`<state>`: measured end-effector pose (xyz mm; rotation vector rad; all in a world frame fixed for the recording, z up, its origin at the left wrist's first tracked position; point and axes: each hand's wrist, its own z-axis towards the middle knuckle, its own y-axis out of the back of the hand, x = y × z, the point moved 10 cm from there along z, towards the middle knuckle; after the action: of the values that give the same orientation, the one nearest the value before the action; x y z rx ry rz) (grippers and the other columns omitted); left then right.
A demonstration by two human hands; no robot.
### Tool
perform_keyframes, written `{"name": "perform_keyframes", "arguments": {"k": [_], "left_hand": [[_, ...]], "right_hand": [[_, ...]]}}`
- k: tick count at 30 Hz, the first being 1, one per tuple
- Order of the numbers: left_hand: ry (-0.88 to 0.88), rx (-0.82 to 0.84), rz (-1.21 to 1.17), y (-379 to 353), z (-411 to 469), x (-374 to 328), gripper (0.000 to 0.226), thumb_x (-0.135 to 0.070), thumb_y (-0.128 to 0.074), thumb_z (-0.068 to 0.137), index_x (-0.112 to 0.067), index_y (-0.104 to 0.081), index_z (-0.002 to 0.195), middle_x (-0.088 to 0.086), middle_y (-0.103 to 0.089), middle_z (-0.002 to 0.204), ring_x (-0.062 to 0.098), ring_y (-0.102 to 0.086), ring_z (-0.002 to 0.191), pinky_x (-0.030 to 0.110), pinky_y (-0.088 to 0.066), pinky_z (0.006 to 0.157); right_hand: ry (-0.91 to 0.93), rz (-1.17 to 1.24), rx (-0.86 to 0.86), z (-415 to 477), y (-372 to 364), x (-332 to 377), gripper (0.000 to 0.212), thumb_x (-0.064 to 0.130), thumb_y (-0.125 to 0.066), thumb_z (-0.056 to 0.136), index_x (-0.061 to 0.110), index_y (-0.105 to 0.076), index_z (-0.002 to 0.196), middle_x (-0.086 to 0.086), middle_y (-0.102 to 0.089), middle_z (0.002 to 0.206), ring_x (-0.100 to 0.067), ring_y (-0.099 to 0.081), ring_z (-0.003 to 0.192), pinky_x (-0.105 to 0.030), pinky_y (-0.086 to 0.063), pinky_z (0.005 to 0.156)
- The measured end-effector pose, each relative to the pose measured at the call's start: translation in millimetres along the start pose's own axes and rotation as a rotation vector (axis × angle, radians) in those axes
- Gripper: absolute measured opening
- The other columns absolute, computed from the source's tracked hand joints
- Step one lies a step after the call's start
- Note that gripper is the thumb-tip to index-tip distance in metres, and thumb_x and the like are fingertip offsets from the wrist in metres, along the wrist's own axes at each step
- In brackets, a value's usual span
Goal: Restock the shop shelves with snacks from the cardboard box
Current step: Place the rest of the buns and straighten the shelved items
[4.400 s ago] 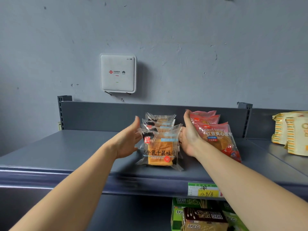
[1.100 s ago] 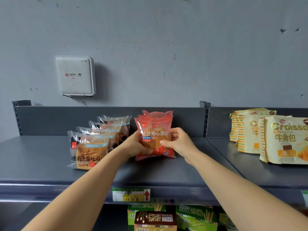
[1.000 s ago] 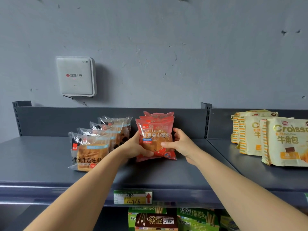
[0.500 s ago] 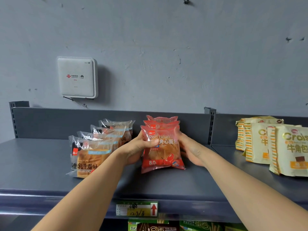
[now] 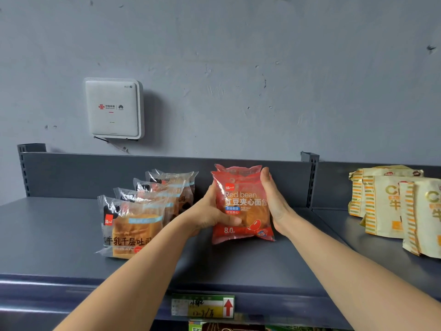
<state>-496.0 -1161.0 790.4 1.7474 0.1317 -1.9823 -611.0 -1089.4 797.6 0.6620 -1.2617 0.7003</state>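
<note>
Behind the front red bean packet (image 5: 241, 201) further red packets (image 5: 238, 168) are almost wholly covered; their number cannot be told. The fingers of the left hand (image 5: 210, 216) are hidden behind that packet, only the thumb being seen on its face. A lower corner of the front toast packet (image 5: 131, 228) is covered by the left forearm (image 5: 143, 266). The croissant packets (image 5: 381, 206) are cut off by the right edge, the green boxes (image 5: 229, 327) by the bottom edge. The handwriting on the price tag (image 5: 202, 305) is too blurred to read.
</note>
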Motion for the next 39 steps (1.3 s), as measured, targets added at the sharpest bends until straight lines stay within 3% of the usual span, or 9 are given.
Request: {"name": "perform_keyframes", "arguments": {"k": [2, 7, 12, 16, 20, 27, 31, 34, 39], "left_hand": [[-0.026, -0.029, 0.015, 5, 1, -1, 0.096, 0.013, -0.078, 0.068, -0.032, -0.030, 0.139, -0.003, -0.063, 0.116, 0.009, -0.066, 0.101, 0.022, -0.057, 0.077], [-0.006, -0.034, -0.021, 8, -3, 3, 0.092, 0.016, -0.073, 0.071, -0.040, -0.037, 0.135, -0.001, -0.064, 0.117, 0.017, -0.064, 0.107, 0.034, -0.055, 0.089], [0.050, 0.002, -0.046, 4, -3, 12, 0.105, 0.014, -0.077, 0.058, -0.042, -0.031, 0.135, 0.004, -0.062, 0.125, 0.023, -0.062, 0.114, 0.043, -0.050, 0.100], [0.121, 0.007, -0.018, 2, -3, 21, 0.110, -0.002, -0.086, 0.051, -0.027, -0.030, 0.142, 0.003, -0.063, 0.126, 0.022, -0.061, 0.116, 0.042, -0.046, 0.105], [0.155, 0.050, 0.044, -5, -6, 20, 0.084, 0.007, -0.080, 0.066, -0.021, -0.044, 0.136, 0.003, -0.065, 0.121, 0.020, -0.061, 0.114, 0.037, -0.048, 0.102], [0.091, -0.037, -0.058, 3, -7, 7, 0.099, 0.001, -0.086, 0.052, -0.018, -0.038, 0.137, 0.009, -0.066, 0.121, 0.025, -0.065, 0.110, 0.039, -0.053, 0.095], [0.036, -0.239, -0.121, 15, -13, -22, 0.116, -0.016, -0.088, 0.062, -0.022, -0.014, 0.151, 0.009, -0.046, 0.145, 0.031, -0.052, 0.126, 0.051, -0.047, 0.101], [-0.078, -0.494, 0.118, 28, -25, -59, 0.100, -0.033, -0.079, 0.076, -0.022, -0.016, 0.153, 0.004, -0.027, 0.156, 0.025, -0.034, 0.140, 0.044, -0.036, 0.111], [-0.313, -0.664, 0.619, 24, -31, -108, 0.034, -0.033, -0.064, 0.088, -0.021, -0.064, 0.119, -0.001, -0.056, 0.129, 0.019, -0.051, 0.121, 0.045, -0.040, 0.105]], "right_hand": [[0.049, -0.034, -0.024, -8, -4, 11, 0.093, 0.085, -0.030, 0.075, 0.040, -0.004, 0.153, 0.008, -0.020, 0.159, -0.019, -0.025, 0.145, -0.049, -0.021, 0.118], [-0.032, -0.089, 0.047, -7, -10, -7, 0.117, 0.101, -0.034, 0.049, 0.041, -0.023, 0.149, 0.005, -0.035, 0.154, -0.018, -0.033, 0.141, -0.051, -0.023, 0.117], [-0.013, -0.084, 0.074, -13, -16, -4, 0.111, 0.095, -0.037, 0.055, 0.039, -0.022, 0.150, 0.006, -0.034, 0.154, -0.019, -0.032, 0.141, -0.047, -0.022, 0.116], [0.011, -0.074, 0.139, -18, -17, -3, 0.125, 0.090, -0.065, 0.029, 0.034, -0.041, 0.139, 0.010, -0.057, 0.131, -0.011, -0.052, 0.121, -0.037, -0.033, 0.109], [-0.035, -0.102, 0.239, -19, -22, -14, 0.130, 0.069, -0.087, 0.020, 0.026, -0.048, 0.136, 0.001, -0.065, 0.124, -0.020, -0.058, 0.118, -0.041, -0.043, 0.107], [-0.007, -0.088, 0.139, -23, -6, -5, 0.128, 0.073, -0.084, 0.018, 0.027, -0.049, 0.132, 0.004, -0.066, 0.121, -0.014, -0.059, 0.113, -0.027, -0.047, 0.091], [-0.008, -0.155, 0.006, -31, 13, 5, 0.130, 0.094, -0.060, 0.035, 0.025, -0.040, 0.144, 0.004, -0.047, 0.146, -0.017, -0.038, 0.136, -0.046, -0.025, 0.116], [0.025, -0.188, -0.141, -39, 34, 20, 0.105, 0.082, -0.058, 0.062, 0.018, -0.043, 0.143, 0.002, -0.045, 0.147, -0.019, -0.040, 0.136, -0.049, -0.032, 0.114], [0.103, -0.329, -0.371, -54, 78, 35, 0.040, 0.038, -0.065, 0.089, 0.016, -0.064, 0.122, 0.005, -0.064, 0.120, -0.013, -0.058, 0.112, -0.032, -0.048, 0.095]]}}
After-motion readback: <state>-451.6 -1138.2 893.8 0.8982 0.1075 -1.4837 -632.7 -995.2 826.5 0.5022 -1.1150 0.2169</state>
